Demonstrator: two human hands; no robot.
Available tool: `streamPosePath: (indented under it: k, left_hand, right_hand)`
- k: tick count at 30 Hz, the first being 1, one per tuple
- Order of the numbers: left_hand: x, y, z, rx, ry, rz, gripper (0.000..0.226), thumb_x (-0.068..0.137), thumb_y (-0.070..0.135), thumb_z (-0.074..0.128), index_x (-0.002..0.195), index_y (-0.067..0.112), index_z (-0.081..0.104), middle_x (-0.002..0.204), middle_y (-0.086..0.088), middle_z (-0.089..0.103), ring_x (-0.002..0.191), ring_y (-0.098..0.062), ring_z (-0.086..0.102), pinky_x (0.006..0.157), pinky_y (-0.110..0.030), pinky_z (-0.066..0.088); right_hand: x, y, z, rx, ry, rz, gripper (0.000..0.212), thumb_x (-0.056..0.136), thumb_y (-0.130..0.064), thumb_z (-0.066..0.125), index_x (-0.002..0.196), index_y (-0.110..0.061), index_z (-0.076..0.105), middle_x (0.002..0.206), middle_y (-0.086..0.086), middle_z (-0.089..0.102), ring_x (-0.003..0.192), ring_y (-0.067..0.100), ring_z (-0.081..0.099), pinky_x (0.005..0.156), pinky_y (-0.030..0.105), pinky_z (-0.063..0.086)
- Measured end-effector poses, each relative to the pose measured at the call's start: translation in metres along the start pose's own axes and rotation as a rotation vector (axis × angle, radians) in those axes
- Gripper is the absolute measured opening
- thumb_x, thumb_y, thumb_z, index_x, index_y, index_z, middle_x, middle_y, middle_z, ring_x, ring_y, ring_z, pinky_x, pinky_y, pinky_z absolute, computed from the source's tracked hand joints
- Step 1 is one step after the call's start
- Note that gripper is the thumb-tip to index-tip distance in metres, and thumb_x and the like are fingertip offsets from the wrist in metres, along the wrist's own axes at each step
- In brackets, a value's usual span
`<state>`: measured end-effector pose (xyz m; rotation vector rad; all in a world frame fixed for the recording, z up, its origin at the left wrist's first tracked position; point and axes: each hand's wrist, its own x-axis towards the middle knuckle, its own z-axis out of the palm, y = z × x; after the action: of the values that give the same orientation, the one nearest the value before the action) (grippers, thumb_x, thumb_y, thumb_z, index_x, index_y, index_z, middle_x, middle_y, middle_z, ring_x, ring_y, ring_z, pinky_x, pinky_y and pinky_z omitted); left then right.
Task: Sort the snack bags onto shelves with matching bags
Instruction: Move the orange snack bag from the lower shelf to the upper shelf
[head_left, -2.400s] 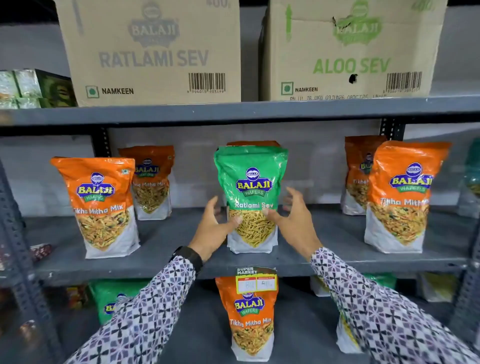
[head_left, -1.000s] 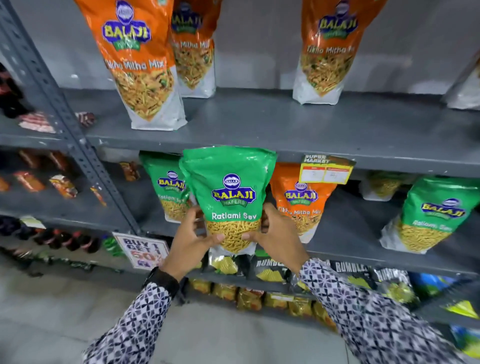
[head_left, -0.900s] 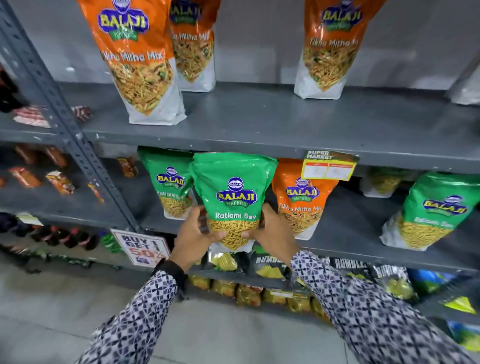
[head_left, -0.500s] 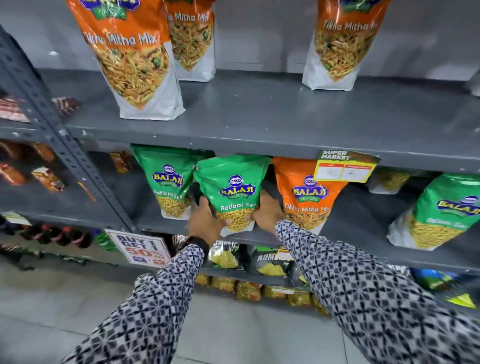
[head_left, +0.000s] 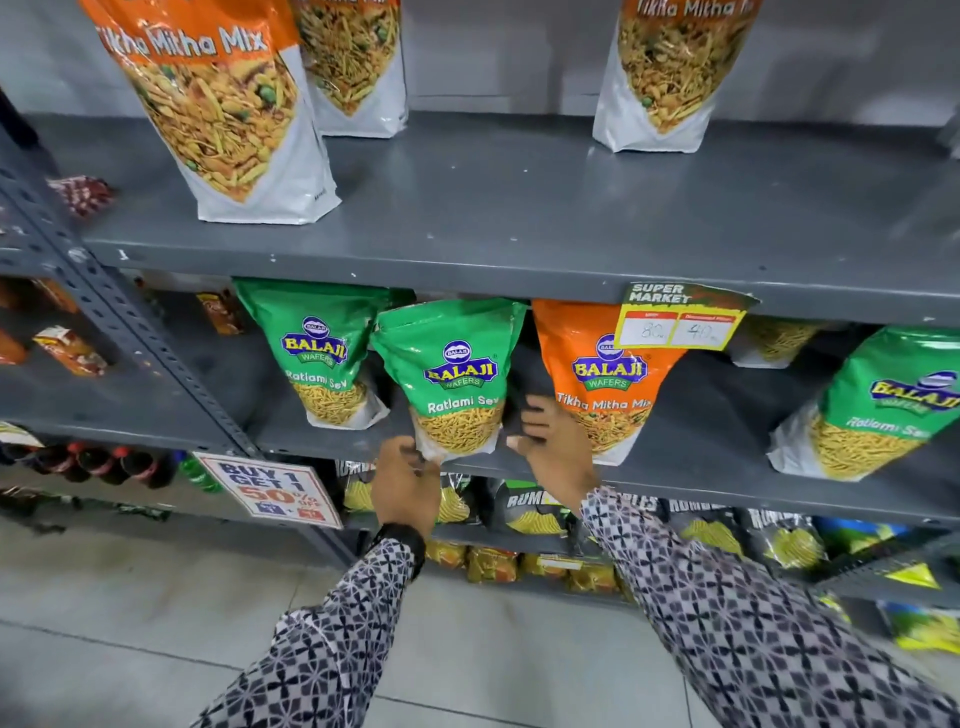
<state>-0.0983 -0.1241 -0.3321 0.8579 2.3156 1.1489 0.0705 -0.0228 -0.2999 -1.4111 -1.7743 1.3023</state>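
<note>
Two green Ratlami Sev bags now stand close together on the lower shelf (head_left: 675, 480): the rear green bag (head_left: 317, 353) further back and to the left, and the front green bag (head_left: 457, 379) at the shelf's front edge, its base on the shelf, upright with a slight lean. The left hand (head_left: 405, 488) is at that front bag's lower left corner, fingertips touching or just pinching the white base — a light contact, not a full clasp. The right hand (head_left: 550, 441) sits just beside the bag's lower right edge with fingers spread and loose, gripping nothing as far as the view shows. So this bag looks set down among its own kind, and only letting go remains for it. What is left, judging from the shelves: an orange Tikha Mitha Mix bag (head_left: 602, 379) stands on the same lower shelf, just right of the placed bag, between it and another green bag (head_left: 878, 410) at far right — it appears out of place. Its matches, three orange bags such as the large one (head_left: 218, 104), stand on the upper shelf (head_left: 519, 208), which has bare room in the middle. Moving that orange bag up seems the likely next job.
</note>
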Motion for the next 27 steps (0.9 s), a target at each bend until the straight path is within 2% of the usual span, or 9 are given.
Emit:
streamPosePath:
  k: [2, 5, 8, 12, 15, 17, 19, 23, 27]
  left_hand:
    - [-0.011, -0.004, 0.017, 0.038, -0.096, 0.011, 0.019, 0.096, 0.022, 0.070, 0.113, 0.014, 0.067, 0.095, -0.005, 0.075, 0.100, -0.034, 0.073, 0.079, -0.034, 0.050]
    - [-0.020, 0.015, 0.040, -0.027, -0.380, 0.023, 0.027, 0.097, 0.028, 0.073, 0.119, 0.013, 0.071, 0.101, -0.003, 0.077, 0.107, -0.028, 0.074, 0.079, -0.022, 0.050]
    - [-0.020, 0.054, 0.059, -0.054, -0.515, 0.078, 0.053, 0.096, 0.033, 0.073, 0.143, 0.013, 0.059, 0.132, -0.008, 0.074, 0.117, -0.023, 0.070, 0.096, -0.029, 0.053]
    - [-0.006, 0.100, 0.078, -0.076, -0.573, 0.082, 0.089, 0.093, 0.038, 0.076, 0.165, 0.021, 0.027, 0.162, -0.007, 0.049, 0.145, -0.028, 0.053, 0.119, -0.043, 0.044]
    - [0.011, 0.114, 0.093, -0.070, -0.615, 0.067, 0.099, 0.082, 0.044, 0.084, 0.164, 0.027, 0.031, 0.162, -0.001, 0.050, 0.148, -0.027, 0.049, 0.123, -0.048, 0.038]
    - [0.021, 0.108, 0.105, -0.075, -0.651, 0.078, 0.095, 0.066, 0.053, 0.088, 0.149, 0.029, 0.051, 0.147, 0.002, 0.066, 0.137, -0.026, 0.060, 0.119, -0.051, 0.045]
    - [0.023, 0.101, 0.118, -0.069, -0.649, 0.120, 0.080, 0.060, 0.058, 0.085, 0.131, 0.027, 0.064, 0.130, 0.002, 0.075, 0.122, -0.024, 0.070, 0.111, -0.051, 0.052]
    - [0.002, 0.108, 0.114, -0.044, -0.532, 0.215, 0.042, 0.088, 0.036, 0.080, 0.124, 0.018, 0.070, 0.124, -0.003, 0.078, 0.114, -0.026, 0.072, 0.105, -0.047, 0.055]
    - [-0.016, 0.097, 0.105, -0.085, -0.542, 0.242, 0.038, 0.090, 0.033, 0.080, 0.123, 0.016, 0.072, 0.120, -0.002, 0.080, 0.111, -0.024, 0.075, 0.103, -0.049, 0.057]
  right_hand:
    - [-0.016, 0.014, -0.016, -0.002, 0.071, 0.001, 0.051, 0.092, -0.007, 0.075, 0.141, -0.009, 0.059, 0.127, 0.009, 0.071, 0.108, 0.018, 0.066, 0.098, 0.032, 0.055]
    - [-0.033, 0.035, -0.042, -0.106, 0.317, -0.014, 0.024, 0.091, 0.001, 0.068, 0.111, -0.010, 0.075, 0.099, 0.004, 0.079, 0.091, 0.020, 0.073, 0.090, 0.043, 0.062]
    - [-0.030, 0.044, -0.070, -0.139, 0.494, 0.057, 0.014, 0.092, -0.006, 0.069, 0.106, -0.010, 0.071, 0.099, 0.009, 0.081, 0.090, 0.030, 0.076, 0.076, 0.037, 0.058]
    - [-0.009, 0.035, -0.105, -0.081, 0.370, 0.143, 0.059, 0.086, -0.012, 0.078, 0.139, -0.008, 0.051, 0.116, 0.007, 0.070, 0.103, 0.029, 0.067, 0.083, 0.033, 0.046]
    - [0.010, 0.033, -0.123, -0.039, 0.229, 0.180, 0.080, 0.076, -0.015, 0.089, 0.144, -0.012, 0.046, 0.120, -0.006, 0.064, 0.108, 0.018, 0.061, 0.093, 0.037, 0.050]
    - [0.022, 0.044, -0.130, -0.017, 0.158, 0.184, 0.083, 0.068, -0.025, 0.093, 0.140, -0.017, 0.052, 0.129, -0.003, 0.070, 0.118, 0.022, 0.066, 0.105, 0.048, 0.054]
    - [0.028, 0.051, -0.133, -0.080, 0.126, 0.179, 0.067, 0.072, -0.025, 0.090, 0.131, -0.016, 0.060, 0.127, 0.005, 0.074, 0.118, 0.028, 0.069, 0.106, 0.052, 0.055]
    - [0.021, 0.044, -0.136, -0.186, 0.177, 0.161, 0.038, 0.085, -0.024, 0.082, 0.118, -0.010, 0.067, 0.118, 0.009, 0.077, 0.104, 0.030, 0.071, 0.095, 0.041, 0.056]
    - [0.002, 0.051, -0.134, -0.274, 0.207, 0.118, 0.033, 0.088, -0.034, 0.081, 0.104, -0.008, 0.068, 0.103, 0.012, 0.077, 0.098, 0.036, 0.071, 0.083, 0.041, 0.054]
